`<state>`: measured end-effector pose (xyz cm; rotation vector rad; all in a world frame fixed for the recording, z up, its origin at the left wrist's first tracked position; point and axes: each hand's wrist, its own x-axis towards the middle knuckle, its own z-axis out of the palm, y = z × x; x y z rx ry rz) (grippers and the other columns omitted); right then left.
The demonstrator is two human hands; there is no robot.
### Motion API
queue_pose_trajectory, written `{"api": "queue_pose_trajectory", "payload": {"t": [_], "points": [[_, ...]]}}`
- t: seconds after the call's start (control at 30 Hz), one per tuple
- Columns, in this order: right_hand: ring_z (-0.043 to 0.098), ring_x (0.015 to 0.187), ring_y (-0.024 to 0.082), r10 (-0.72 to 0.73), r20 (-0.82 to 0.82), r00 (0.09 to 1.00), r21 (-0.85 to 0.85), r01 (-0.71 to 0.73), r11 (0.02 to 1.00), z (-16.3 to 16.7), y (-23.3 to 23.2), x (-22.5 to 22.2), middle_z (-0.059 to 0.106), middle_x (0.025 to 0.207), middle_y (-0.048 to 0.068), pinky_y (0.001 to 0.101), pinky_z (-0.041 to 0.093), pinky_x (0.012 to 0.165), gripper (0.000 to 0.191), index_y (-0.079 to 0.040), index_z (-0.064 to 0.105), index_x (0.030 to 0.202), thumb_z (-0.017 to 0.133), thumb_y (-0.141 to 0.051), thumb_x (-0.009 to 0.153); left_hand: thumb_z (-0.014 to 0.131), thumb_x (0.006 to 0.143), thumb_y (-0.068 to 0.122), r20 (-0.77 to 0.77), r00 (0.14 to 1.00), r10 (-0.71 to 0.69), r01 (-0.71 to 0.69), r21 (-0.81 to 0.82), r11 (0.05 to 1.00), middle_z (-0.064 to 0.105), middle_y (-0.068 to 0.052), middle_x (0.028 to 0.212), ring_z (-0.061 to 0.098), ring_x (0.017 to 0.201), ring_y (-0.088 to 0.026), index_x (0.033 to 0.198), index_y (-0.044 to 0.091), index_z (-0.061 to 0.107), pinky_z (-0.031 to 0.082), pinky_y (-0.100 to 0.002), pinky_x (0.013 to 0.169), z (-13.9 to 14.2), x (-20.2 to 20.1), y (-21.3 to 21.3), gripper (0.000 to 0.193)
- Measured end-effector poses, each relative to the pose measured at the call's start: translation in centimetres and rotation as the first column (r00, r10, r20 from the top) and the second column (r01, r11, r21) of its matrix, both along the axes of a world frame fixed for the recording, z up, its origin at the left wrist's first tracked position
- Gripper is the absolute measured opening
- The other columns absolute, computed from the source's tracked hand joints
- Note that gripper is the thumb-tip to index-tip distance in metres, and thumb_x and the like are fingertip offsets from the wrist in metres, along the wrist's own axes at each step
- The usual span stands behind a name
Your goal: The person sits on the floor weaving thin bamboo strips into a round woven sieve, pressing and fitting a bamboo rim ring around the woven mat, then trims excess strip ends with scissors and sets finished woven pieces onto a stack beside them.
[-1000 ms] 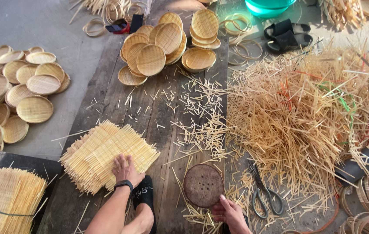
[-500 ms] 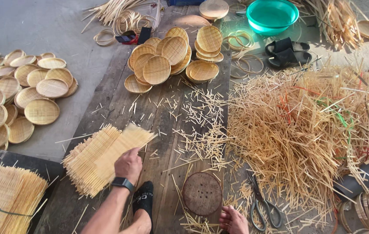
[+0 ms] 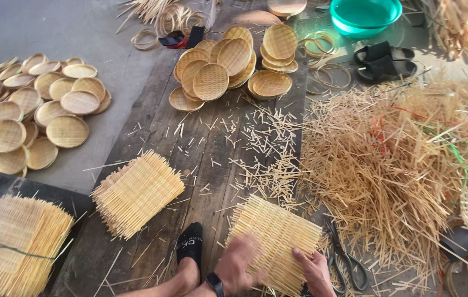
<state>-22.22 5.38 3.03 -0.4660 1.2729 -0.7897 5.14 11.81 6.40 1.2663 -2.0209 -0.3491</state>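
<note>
- Head view: your left hand (image 3: 237,263), blurred, lies flat on the woven bamboo mat (image 3: 275,250), on the plank floor (image 3: 212,148).
- Your right hand (image 3: 313,270) presses its edge, fingers spread; wrist cut off.
- Scissors (image 3: 344,258) lie just beside.

one green bowl (image 3: 365,15), two sandals (image 3: 383,60); one scissors (image 3: 344,258)
</note>
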Motion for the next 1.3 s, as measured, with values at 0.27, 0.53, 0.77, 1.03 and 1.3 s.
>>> {"api": "queue_pose_trajectory", "payload": {"t": [0.27,0.53,0.77,1.03,1.3], "points": [[0.073,0.085,0.023,-0.186,-0.079,0.979,-0.164,0.172,0.971,-4.6,-0.7,-0.8,0.077,0.103,0.018,0.0355,0.059,0.077,0.037,0.007,0.069,0.118,0.077,-0.005,0.085,0.08,0.091,0.013,-0.515,0.223,0.828,0.33,0.839,0.433,0.073,-0.014,0.101,0.067,0.089,-0.021,0.107,-0.005,0.072,0.054,-0.035,0.081,-5.4,6.0,-5.0,0.025],[0.071,0.099,0.021,-0.338,0.316,0.887,-0.042,0.369,0.929,-3.5,-1.5,-2.9,0.074,0.111,0.006,0.0434,0.058,0.086,0.032,-0.006,0.066,0.123,0.065,-0.012,0.092,0.076,0.088,0.012,-0.606,0.185,0.773,0.108,0.795,0.597,0.077,-0.007,0.092,0.069,0.08,-0.013,0.099,0.001,0.075,0.057,-0.03,0.076,-0.6,8.4,-6.6,0.015],[0.069,0.092,0.019,-0.272,0.332,0.903,-0.027,0.297,0.954,-3.8,-2.1,-2.9,0.073,0.105,0.007,0.0409,0.056,0.079,0.027,-0.003,0.065,0.123,0.065,-0.013,0.098,0.076,0.088,0.026,-0.328,0.055,0.943,-0.763,0.595,0.251,0.076,-0.012,0.102,0.069,0.088,-0.02,0.116,0.0,0.072,0.055,-0.034,0.081,1.2,20.5,-5.1,0.039],[0.07,0.084,0.02,-0.029,-0.112,0.993,-0.156,0.011,0.988,-5.3,-1.4,0.2,0.076,0.102,0.016,0.034,0.057,0.075,0.035,0.006,0.069,0.12,0.073,-0.015,0.091,0.082,0.065,0.06,-0.15,0.548,0.823,-0.51,0.721,0.47,0.031,-0.026,0.159,0.041,0.144,-0.034,0.162,0.004,0.008,0.036,-0.049,0.116,-1.6,9.3,-6.1,0.134],[0.071,0.087,0.017,0.001,-0.03,1.0,-0.143,-0.006,0.99,-3.0,-0.6,-0.1,0.077,0.103,0.012,0.0313,0.057,0.079,0.037,0.005,0.068,0.118,0.075,-0.013,0.086,0.083,0.071,0.0,-0.326,0.52,0.789,0.161,0.945,0.285,0.077,-0.01,0.089,0.073,0.077,-0.019,0.097,-0.003,0.073,0.061,-0.036,0.071,-6.9,4.0,-7.0,0.028]]}}
